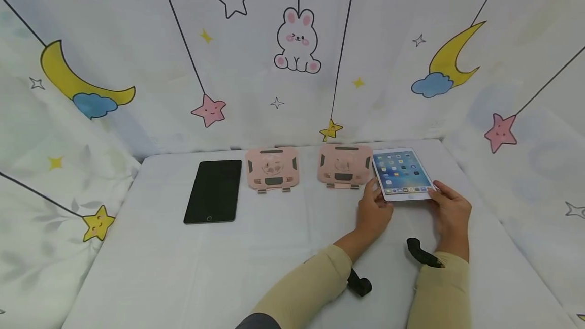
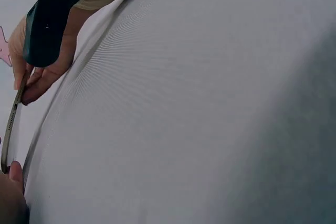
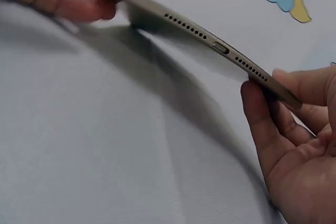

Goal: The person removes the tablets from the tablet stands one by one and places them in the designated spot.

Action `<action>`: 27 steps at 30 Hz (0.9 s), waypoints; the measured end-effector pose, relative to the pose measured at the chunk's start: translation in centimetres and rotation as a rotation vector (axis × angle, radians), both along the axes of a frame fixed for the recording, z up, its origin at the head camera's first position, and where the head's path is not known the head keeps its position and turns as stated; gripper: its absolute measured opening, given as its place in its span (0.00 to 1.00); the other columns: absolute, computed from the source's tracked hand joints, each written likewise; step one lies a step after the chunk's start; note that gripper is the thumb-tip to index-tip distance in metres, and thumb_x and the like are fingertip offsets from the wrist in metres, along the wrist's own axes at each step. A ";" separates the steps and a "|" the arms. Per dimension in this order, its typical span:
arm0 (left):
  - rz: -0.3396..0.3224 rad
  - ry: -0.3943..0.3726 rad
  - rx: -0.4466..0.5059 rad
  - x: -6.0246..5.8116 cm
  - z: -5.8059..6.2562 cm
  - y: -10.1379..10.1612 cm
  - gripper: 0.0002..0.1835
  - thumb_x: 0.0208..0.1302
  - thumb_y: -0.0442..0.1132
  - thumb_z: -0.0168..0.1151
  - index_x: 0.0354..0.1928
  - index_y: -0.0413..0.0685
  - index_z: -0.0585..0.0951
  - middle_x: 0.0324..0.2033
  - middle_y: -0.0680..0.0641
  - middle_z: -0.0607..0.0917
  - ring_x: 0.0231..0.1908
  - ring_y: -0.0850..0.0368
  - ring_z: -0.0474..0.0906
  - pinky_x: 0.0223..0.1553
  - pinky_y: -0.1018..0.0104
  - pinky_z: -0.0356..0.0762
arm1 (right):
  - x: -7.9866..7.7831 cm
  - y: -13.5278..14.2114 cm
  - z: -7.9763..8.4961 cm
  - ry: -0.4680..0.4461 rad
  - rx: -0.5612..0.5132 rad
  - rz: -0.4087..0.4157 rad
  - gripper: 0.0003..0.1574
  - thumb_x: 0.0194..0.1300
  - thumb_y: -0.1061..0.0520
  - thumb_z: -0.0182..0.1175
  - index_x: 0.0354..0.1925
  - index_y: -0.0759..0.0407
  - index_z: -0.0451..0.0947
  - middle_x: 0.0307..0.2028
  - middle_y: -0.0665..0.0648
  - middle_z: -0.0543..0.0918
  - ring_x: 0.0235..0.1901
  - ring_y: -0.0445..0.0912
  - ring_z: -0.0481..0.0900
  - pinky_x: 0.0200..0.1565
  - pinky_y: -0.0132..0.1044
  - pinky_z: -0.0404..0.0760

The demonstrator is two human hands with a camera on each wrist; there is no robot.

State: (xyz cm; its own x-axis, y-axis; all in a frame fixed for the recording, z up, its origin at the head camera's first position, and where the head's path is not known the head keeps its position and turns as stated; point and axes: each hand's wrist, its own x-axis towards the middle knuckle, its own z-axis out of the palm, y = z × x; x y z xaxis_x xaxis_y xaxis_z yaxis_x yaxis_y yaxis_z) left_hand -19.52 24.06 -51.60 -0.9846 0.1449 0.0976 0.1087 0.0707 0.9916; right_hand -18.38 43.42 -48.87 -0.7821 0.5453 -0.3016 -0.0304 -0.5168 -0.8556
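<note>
On the white cloth table (image 1: 256,258), walled by cartoon-printed sheets, I pinch the lit tablet (image 1: 402,173) at its near corners — left hand (image 1: 374,212), right hand (image 1: 450,213) — tilting its near edge up, just beside the right pink stand (image 1: 344,165); a second stand (image 1: 272,167) and a dark tablet (image 1: 214,191) lie further left

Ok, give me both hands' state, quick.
Left hand: grips the lit tablet's near left corner.
Right hand: grips its near right corner.
</note>
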 end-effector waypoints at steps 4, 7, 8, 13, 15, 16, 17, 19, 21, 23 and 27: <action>-0.007 -0.078 0.002 -0.1 0.1 -0.3 0.45 0.52 0.31 0.67 0.73 0.58 0.59 0.57 0.47 0.83 0.42 0.68 0.82 0.42 0.77 0.79 | -0.7 -0.7 -0.4 -0.185 0.352 -0.005 0.33 0.57 0.68 0.68 0.61 0.62 0.75 0.26 0.39 0.84 0.29 0.30 0.81 0.30 0.21 0.80; -0.049 -0.126 -0.012 -0.1 0.4 -0.7 0.47 0.52 0.35 0.68 0.74 0.60 0.57 0.61 0.48 0.80 0.47 0.68 0.81 0.47 0.74 0.78 | -0.9 -1.0 -0.8 -0.330 0.647 -0.003 0.30 0.61 0.60 0.66 0.62 0.57 0.76 0.26 0.33 0.83 0.28 0.24 0.77 0.32 0.17 0.74; -0.070 -0.135 -0.023 -0.1 0.5 -0.8 0.48 0.53 0.36 0.68 0.74 0.61 0.56 0.62 0.49 0.79 0.48 0.68 0.80 0.49 0.74 0.78 | -1.0 -1.1 -0.9 -0.372 0.741 0.001 0.29 0.62 0.58 0.65 0.62 0.55 0.77 0.30 0.35 0.85 0.30 0.24 0.76 0.34 0.17 0.73; -0.195 -0.148 -0.072 -0.8 1.0 -1.1 0.51 0.55 0.44 0.69 0.76 0.64 0.49 0.66 0.51 0.75 0.52 0.66 0.79 0.52 0.72 0.77 | -1.2 -1.0 -0.9 -0.498 1.023 0.041 0.27 0.66 0.49 0.58 0.63 0.47 0.75 0.56 0.54 0.83 0.58 0.43 0.78 0.61 0.37 0.72; -0.241 -0.151 -0.085 -0.9 1.2 -1.2 0.51 0.56 0.46 0.68 0.77 0.63 0.48 0.68 0.52 0.73 0.55 0.65 0.78 0.54 0.72 0.76 | -1.2 -1.0 -0.8 -0.520 1.055 0.051 0.27 0.67 0.49 0.56 0.64 0.47 0.74 0.58 0.57 0.79 0.67 0.50 0.70 0.68 0.45 0.65; -0.258 -0.155 -0.091 -1.0 1.3 -1.2 0.51 0.57 0.47 0.67 0.77 0.63 0.47 0.68 0.52 0.71 0.56 0.65 0.77 0.55 0.71 0.76 | -1.2 -1.0 -0.8 -0.526 1.056 0.049 0.27 0.67 0.49 0.56 0.64 0.48 0.74 0.58 0.58 0.79 0.68 0.52 0.68 0.69 0.47 0.63; -0.269 -0.157 -0.096 -0.9 1.4 -1.3 0.51 0.57 0.47 0.67 0.77 0.62 0.48 0.69 0.51 0.71 0.58 0.65 0.77 0.56 0.71 0.75 | -1.2 -0.9 -0.8 -0.540 1.052 0.049 0.27 0.67 0.49 0.56 0.63 0.48 0.74 0.58 0.58 0.79 0.68 0.52 0.68 0.70 0.46 0.63; -0.270 -0.158 -0.121 -0.8 1.4 -1.2 0.49 0.57 0.47 0.67 0.77 0.61 0.50 0.69 0.51 0.71 0.59 0.64 0.76 0.58 0.71 0.74 | -1.1 -0.9 -0.9 -0.560 1.046 0.037 0.26 0.66 0.49 0.58 0.63 0.48 0.75 0.57 0.57 0.80 0.66 0.51 0.70 0.68 0.45 0.64; -0.245 -0.154 -0.159 -0.7 1.5 -1.1 0.47 0.57 0.46 0.67 0.75 0.60 0.54 0.67 0.52 0.73 0.59 0.64 0.76 0.59 0.70 0.74 | -1.1 -1.0 -1.1 -0.571 1.055 0.027 0.26 0.65 0.50 0.59 0.62 0.49 0.76 0.56 0.57 0.82 0.62 0.52 0.75 0.66 0.45 0.68; -0.206 -0.159 -0.192 -0.5 1.6 -0.9 0.42 0.57 0.45 0.67 0.73 0.59 0.60 0.63 0.52 0.77 0.58 0.65 0.76 0.58 0.71 0.74 | -1.2 -1.2 -1.3 -0.587 1.048 0.027 0.27 0.64 0.50 0.60 0.61 0.50 0.76 0.56 0.57 0.82 0.60 0.51 0.77 0.64 0.44 0.70; -0.106 -0.224 -0.192 -0.5 1.9 -0.4 0.32 0.57 0.42 0.67 0.65 0.59 0.72 0.55 0.53 0.81 0.54 0.65 0.79 0.55 0.70 0.77 | -1.4 -1.4 -1.5 -0.600 1.021 0.029 0.28 0.64 0.51 0.61 0.62 0.53 0.76 0.57 0.58 0.82 0.58 0.50 0.77 0.62 0.45 0.71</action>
State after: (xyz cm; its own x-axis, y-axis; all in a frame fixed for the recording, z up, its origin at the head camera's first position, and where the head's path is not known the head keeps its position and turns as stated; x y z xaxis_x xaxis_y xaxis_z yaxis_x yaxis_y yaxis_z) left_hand -19.98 23.70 -49.68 -0.9569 0.2430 -0.1590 -0.0940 0.2588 0.9613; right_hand -19.74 42.01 -50.34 -0.6799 0.7308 -0.0599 0.5171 0.4199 -0.7458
